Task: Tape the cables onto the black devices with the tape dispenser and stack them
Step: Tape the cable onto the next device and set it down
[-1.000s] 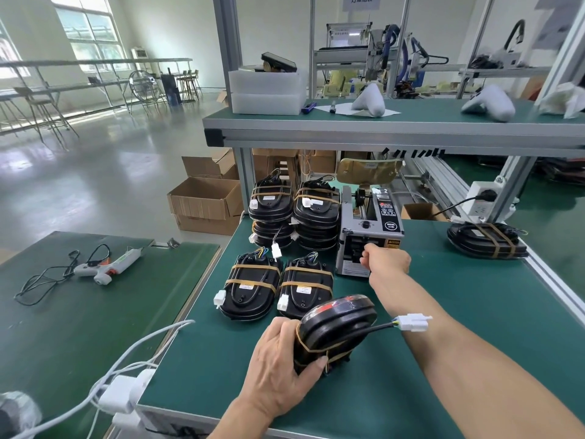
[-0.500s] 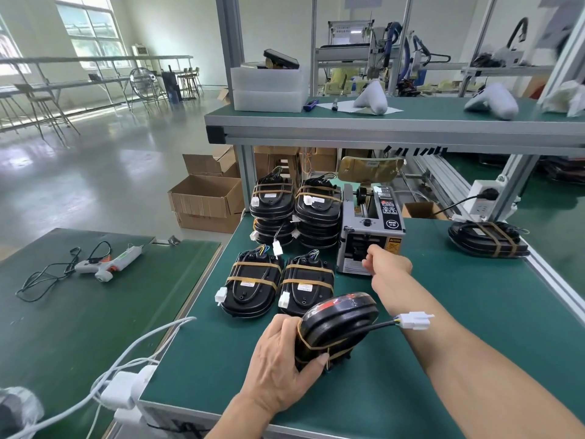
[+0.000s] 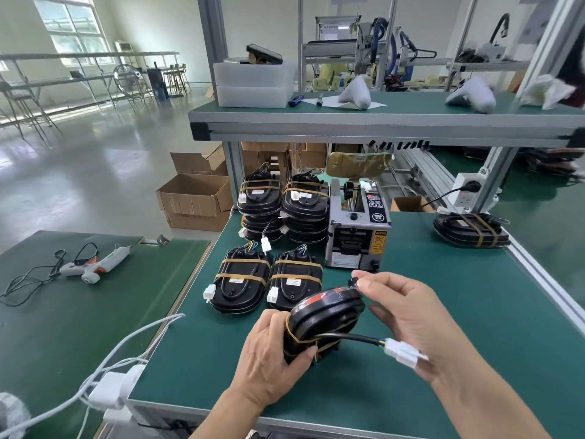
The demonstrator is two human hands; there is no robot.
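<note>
My left hand (image 3: 269, 359) grips a black device (image 3: 326, 315) that stands on its edge on the green bench (image 3: 459, 312). Brown tape bands wrap the device, and its black cable ends in a white connector (image 3: 402, 354) sticking out to the right. Just above the device's top edge, my right hand (image 3: 408, 312) pinches a small dark-tipped piece that looks like tape. The grey tape dispenser (image 3: 357, 229) stands behind it. Two taped devices (image 3: 240, 283) (image 3: 296, 283) lie flat to the left. Two stacks of taped devices (image 3: 259, 198) (image 3: 305, 201) stand further back.
One more taped device (image 3: 471, 229) lies at the bench's right rear, by a wall socket (image 3: 465, 191). A shelf (image 3: 380, 122) overhangs the back. A glue gun (image 3: 95, 264) lies on the left table. White chargers and cables (image 3: 110, 388) hang at the near left corner; cardboard boxes (image 3: 196, 198) sit on the floor.
My right hand has come back from the tape dispenser's mouth toward the held device, now pinching a small piece. My left hand still holds the device on its edge.
</note>
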